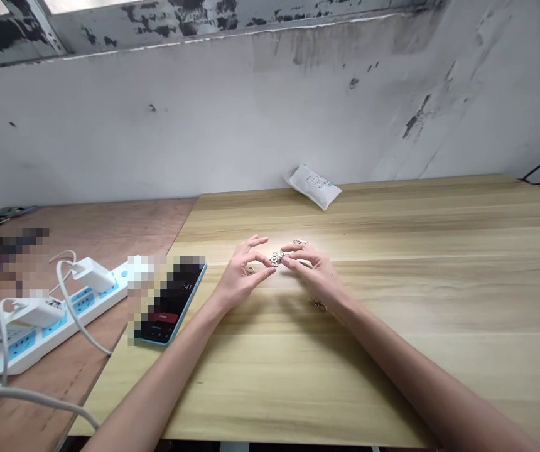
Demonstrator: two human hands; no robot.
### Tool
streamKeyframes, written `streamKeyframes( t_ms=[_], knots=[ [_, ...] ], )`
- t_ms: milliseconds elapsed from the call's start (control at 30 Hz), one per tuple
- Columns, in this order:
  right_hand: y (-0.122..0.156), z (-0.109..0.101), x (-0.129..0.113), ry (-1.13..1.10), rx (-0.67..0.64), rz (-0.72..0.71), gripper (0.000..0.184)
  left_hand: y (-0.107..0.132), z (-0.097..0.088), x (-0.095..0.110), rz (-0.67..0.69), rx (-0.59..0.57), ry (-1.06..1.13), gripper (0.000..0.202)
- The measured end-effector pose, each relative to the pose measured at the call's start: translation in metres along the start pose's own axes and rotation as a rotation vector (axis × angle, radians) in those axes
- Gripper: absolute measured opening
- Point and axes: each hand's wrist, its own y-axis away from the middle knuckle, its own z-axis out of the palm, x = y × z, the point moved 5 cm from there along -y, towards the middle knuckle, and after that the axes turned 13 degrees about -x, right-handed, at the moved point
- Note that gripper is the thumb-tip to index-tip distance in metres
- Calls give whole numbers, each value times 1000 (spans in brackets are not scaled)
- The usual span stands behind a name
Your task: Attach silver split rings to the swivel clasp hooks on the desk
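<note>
Between my hands is a small cluster of linked metal rings (277, 258), too small to make out in detail. My left hand (246, 270) pinches its left side between thumb and forefinger, the other fingers raised. From the right, my right hand (314, 267) grips the cluster with thumb and fingertips. More small metal ring pieces lie on the wooden table: one (318, 304) below my right hand, another (301, 242) just beyond its fingers, and a third (251, 271) partly hidden by my left hand.
A phone (173, 304) with a lit screen lies left of my left forearm. Farther left, a white power strip (84, 304) with plugged-in chargers and cables rests on a reddish-brown board (124, 232). A white plastic packet (314, 186) sits at the table's back edge by the wall.
</note>
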Motion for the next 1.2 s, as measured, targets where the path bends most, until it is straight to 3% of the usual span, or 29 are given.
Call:
streamKeyframes(
  t_ms=[633, 767, 933, 1200],
  knots=[
    [-1, 4, -1, 8, -39, 29, 23, 2, -2, 9, 12, 43, -42, 9],
    [2, 7, -4, 195, 6, -62, 24, 3, -3, 10, 14, 58, -32, 8],
    [7, 23, -16, 461, -64, -203, 16, 2, 1, 12, 29, 53, -28, 7],
    [10, 31, -19, 513, -155, -233, 21, 1, -2, 6, -48, 42, 77, 14]
  ],
)
